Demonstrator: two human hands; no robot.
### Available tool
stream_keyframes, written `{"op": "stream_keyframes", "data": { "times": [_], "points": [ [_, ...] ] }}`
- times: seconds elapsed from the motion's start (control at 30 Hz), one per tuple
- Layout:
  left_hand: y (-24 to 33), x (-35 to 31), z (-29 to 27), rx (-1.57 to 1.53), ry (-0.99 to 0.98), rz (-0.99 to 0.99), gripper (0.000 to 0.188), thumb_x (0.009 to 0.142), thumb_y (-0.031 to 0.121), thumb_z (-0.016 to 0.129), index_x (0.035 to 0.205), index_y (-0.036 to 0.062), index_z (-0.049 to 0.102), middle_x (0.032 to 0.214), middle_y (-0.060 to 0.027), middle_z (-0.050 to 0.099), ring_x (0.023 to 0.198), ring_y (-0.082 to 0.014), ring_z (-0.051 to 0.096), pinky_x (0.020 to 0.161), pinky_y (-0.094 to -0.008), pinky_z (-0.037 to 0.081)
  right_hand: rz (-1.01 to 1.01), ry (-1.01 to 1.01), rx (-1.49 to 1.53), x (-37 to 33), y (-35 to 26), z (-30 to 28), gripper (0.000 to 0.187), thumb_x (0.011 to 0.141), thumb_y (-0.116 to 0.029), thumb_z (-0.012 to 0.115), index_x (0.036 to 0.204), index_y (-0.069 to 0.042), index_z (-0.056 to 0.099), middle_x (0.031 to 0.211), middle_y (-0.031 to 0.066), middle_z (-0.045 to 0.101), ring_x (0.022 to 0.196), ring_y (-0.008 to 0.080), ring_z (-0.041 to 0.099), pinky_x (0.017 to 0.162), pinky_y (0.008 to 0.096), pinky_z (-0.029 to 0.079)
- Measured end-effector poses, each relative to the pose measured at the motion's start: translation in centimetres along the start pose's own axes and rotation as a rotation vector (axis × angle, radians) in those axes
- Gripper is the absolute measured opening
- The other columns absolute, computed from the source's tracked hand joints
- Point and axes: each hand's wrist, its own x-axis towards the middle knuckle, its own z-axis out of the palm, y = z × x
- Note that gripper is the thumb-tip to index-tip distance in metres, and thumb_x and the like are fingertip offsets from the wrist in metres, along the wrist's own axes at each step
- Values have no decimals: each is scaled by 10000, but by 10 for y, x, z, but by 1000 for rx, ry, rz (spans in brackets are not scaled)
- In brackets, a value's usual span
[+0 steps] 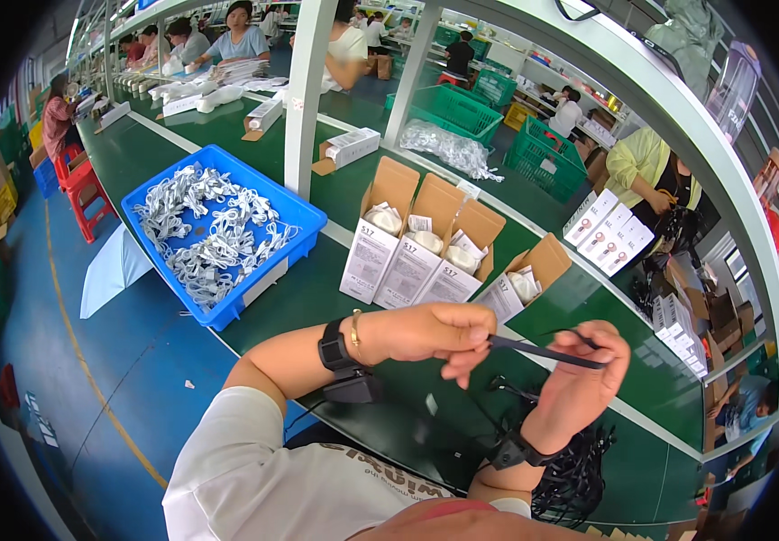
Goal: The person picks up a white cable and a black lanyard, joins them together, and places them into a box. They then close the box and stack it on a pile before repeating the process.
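Note:
A flat black strap (pixel 547 352) is stretched between my two hands above the green bench. My left hand (pixel 448 334) pinches its left end between thumb and fingers. My right hand (pixel 586 365) has its fingers curled round the other end, where a thin black loop shows. Below my right wrist lies a tangled heap of black straps (pixel 574 482), partly hidden by my forearm. Just beyond my hands stand several open white boxes (pixel 380 257) with brown flaps raised and white wrapped items inside. The nearest box (pixel 516 293) leans beside my left hand.
A blue tray (pixel 313 221) of coiled white cables (pixel 218 239) sits to the left. A white post (pixel 307 108) rises behind it. Stacked white boxes (pixel 608 233) stand at the right, near a person in a yellow top (pixel 637 167). Green crates (pixel 543 158) lie beyond the bench.

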Motion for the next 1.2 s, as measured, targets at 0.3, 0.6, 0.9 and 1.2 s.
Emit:
{"op": "stream_keyframes", "data": {
  "times": [0.3, 0.6, 0.9, 1.2],
  "points": [
    [41, -6, -2, 754, 278, -42, 134, 964, 155, 493, 907, 34, 486, 749, -2, 476, 644, -89, 509, 623, -253, 453, -618, 544, -981, 34, -7, -36, 291, 921, -111, 535, 1195, -22, 495, 1168, 152, 533, 1159, 275, 502, 937, 344, 440],
    [34, -4, 1, 1590, 487, 156, 85, 868, 52, 565, 933, 46, 511, 791, -94, 527, 718, -267, 549, 642, -339, 448, -28, 379, -1168, 26, -27, -63, 480, 834, 65, 492, 1307, 14, 431, 1289, 138, 468, 1078, 241, 554, 926, 337, 417],
    [15, 1, 25, 1434, 395, 226, 187, 831, 6, 575, 1002, 59, 518, 880, -125, 595, 774, -329, 599, 641, -395, 478, 700, -482, -463, -11, 17, 29, 310, 812, -80, 638, 1095, -20, 525, 980, 152, 615, 851, 240, 602, 769, 315, 467],
    [13, -41, 21, 1499, 576, 186, 190, 865, 32, 567, 1045, 47, 507, 867, -114, 617, 756, -277, 628, 630, -371, 486, 367, -576, -515, 5, -12, 1, 150, 903, -128, 550, 880, 14, 506, 730, 97, 541, 689, 217, 541, 692, 306, 455]
  ]
}}
